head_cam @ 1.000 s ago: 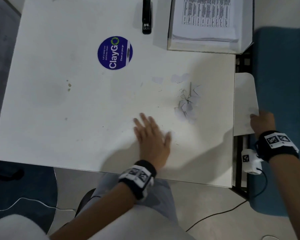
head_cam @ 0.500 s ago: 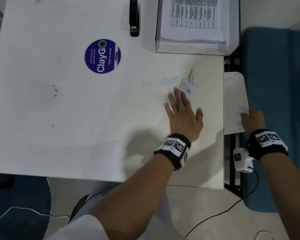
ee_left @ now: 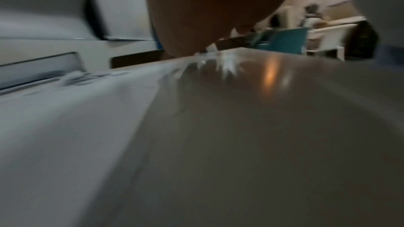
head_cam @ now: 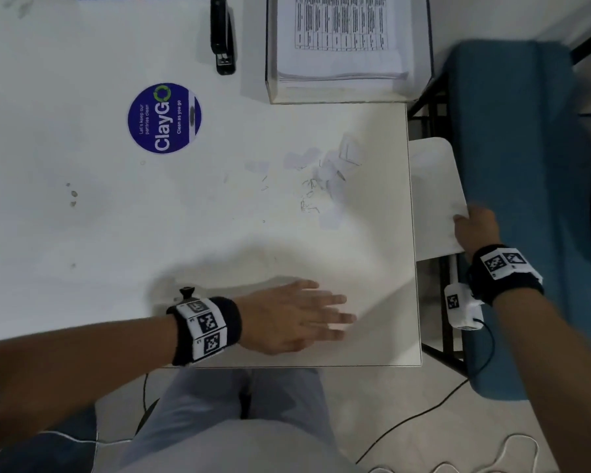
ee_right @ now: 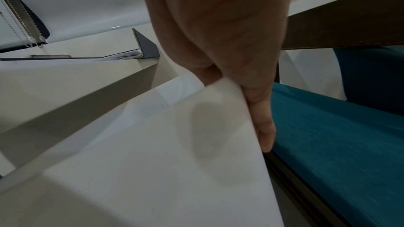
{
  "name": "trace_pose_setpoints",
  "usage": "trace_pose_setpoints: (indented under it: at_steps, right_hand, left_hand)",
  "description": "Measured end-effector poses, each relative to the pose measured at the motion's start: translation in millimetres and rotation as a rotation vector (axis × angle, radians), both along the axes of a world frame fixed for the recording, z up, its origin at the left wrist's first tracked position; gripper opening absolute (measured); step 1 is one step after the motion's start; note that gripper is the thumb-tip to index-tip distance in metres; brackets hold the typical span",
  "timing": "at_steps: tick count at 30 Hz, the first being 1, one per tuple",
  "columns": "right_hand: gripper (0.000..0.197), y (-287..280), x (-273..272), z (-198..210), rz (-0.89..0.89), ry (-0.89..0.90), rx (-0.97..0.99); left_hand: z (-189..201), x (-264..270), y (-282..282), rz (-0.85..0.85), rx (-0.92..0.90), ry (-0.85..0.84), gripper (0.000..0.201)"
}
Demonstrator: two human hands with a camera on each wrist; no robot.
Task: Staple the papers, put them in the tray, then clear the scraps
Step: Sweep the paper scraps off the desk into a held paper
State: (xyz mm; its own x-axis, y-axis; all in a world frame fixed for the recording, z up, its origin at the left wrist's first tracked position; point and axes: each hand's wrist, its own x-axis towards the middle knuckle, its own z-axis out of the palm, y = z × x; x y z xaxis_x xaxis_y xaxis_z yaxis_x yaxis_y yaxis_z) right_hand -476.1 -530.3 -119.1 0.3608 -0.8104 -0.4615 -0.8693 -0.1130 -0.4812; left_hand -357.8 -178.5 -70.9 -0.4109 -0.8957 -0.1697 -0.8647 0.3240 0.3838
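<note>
On the worktop (head_cam: pixel 82 233), far left, sit a few small dark specks; further in lies a round blue sticker (head_cam: pixel 164 118) reading ClayGo, and beyond it, at the far edge, a black stapler (head_cam: pixel 222 35) lies flat. Near the front edge the left hand (head_cam: pixel 287 319) lies palm down, fingers straight and pointing right, its grip wide and holding nothing; motion blur smears the fingertips, and whether the palm touches the surface cannot be told. The scraps (head_cam: pixel 325 179), pale bits of paper mixed with loose bent staples, are scattered farther back and a little right of that hand, well apart from its fingers and short of the worktop's right edge. From the left wrist view they show only as a blurred pale cluster (ee_left: pixel 218 61) ahead of the hand (ee_left: pixel 207 6). At the far right corner stands the tray (head_cam: pixel 420 87), holding the stack of printed papers (head_cam: pixel 342 39). Just off the right edge, a white sheet (head_cam: pixel 434 192) hangs level beside the worktop, held at its near right corner by the right hand (head_cam: pixel 476 230). In the right wrist view that hand (ee_right: pixel 218 32) pinches the sheet (ee_right: pixel 174 144), one finger (ee_right: pixel 264 127) lying along its edge and another showing through the paper as a shadow. Right of it is a teal seat (head_cam: pixel 519 165).
</note>
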Motion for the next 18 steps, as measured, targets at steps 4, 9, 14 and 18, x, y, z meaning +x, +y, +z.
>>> trace_pose_setpoints:
  at_steps: [4,9,14,18]
  right_hand:
    - [0.029,-6.2,-6.7,-6.7,-0.011,0.016,0.022]
    - [0.026,-11.2,-11.9,-14.2,-0.005,0.012,0.022]
    - [0.028,-10.2,-14.4,-16.9,0.019,0.015,0.018]
    - [0.029,-8.6,-10.9,-14.9,-0.006,-0.006,0.031]
  left_hand:
    - [-13.3,27.8,-20.2,0.013,0.088,-0.133,0.049]
    - [-14.6,65.0,-62.3,0.087,0.007,-0.239,0.050]
    - [-9.4,84.2,-82.6,0.236,0.010,-0.291,0.050]
    - [8.3,90.6,-64.2,0.557,-0.002,-0.222,0.053]
